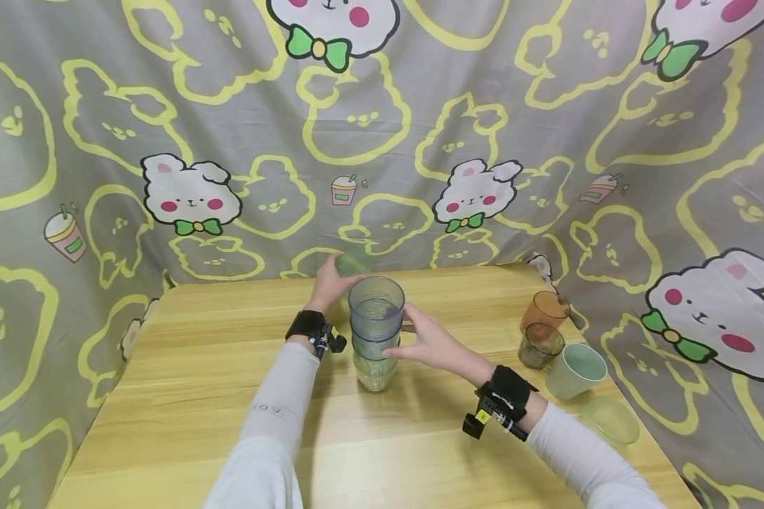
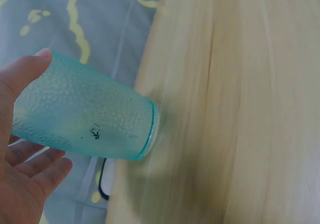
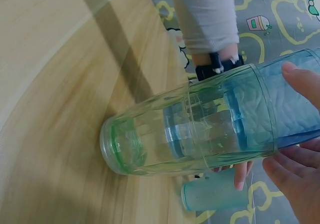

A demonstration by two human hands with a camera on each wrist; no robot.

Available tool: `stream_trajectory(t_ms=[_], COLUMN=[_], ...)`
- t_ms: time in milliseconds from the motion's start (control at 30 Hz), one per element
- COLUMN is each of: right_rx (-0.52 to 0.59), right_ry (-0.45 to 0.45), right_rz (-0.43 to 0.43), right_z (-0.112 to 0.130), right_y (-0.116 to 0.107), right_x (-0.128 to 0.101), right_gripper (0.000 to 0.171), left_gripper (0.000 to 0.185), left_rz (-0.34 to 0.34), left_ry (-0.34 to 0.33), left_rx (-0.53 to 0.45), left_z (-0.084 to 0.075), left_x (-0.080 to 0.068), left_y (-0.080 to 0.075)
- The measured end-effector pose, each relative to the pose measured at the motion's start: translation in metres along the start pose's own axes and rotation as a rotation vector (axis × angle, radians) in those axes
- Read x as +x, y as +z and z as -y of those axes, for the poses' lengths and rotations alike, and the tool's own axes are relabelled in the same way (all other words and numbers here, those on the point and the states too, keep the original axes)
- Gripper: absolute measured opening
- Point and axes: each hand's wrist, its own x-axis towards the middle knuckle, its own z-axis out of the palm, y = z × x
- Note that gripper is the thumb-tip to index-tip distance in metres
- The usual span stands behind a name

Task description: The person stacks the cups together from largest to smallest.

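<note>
A nested stack of clear cups stands upright at mid-table, with a blue cup (image 1: 377,300) on top and a greenish clear cup (image 1: 374,375) at the bottom. My right hand (image 1: 429,343) grips the upper stack from the right side, thumb and fingers around the blue cup (image 3: 295,99) in the right wrist view. Behind the stack, my left hand (image 1: 331,284) holds a teal bumpy cup (image 2: 92,107) near the far edge. In the left wrist view its thumb lies over the cup and its fingers curl beneath; the cup's base is close to the wood.
Along the right edge sit an orange cup (image 1: 545,311), a dark brownish cup (image 1: 540,346), a pale green cup (image 1: 576,371) and a yellowish clear piece (image 1: 611,418). A patterned curtain (image 1: 382,141) hangs around the wooden table (image 1: 216,367).
</note>
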Motion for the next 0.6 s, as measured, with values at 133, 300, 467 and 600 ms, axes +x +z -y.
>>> stream_trajectory(t_ms=[133, 300, 467, 600], right_rx=[0.004, 0.022, 0.039, 0.034], right_ry=[0.006, 0.000, -0.028, -0.013], right_rz=[0.004, 0.003, 0.009, 0.032], right_z=[-0.001, -0.006, -0.012, -0.021], right_y=[0.000, 0.002, 0.006, 0.013], right_x=[0.000, -0.001, -0.004, -0.008], right_gripper=[0.088, 0.090, 0.092, 0.092], left_gripper=[0.095, 0.099, 0.106, 0.104], left_rz=[-0.020, -0.043, -0.061, -0.098], left_ry=[0.026, 0.052, 0.077, 0.115], left_rx=[0.001, -0.021, -0.021, 0.001], left_z=[0.000, -0.009, -0.018, -0.025], left_x=[-0.011, -0.028, -0.046, -0.061], left_y=[-0.014, -0.039, -0.066, -0.082])
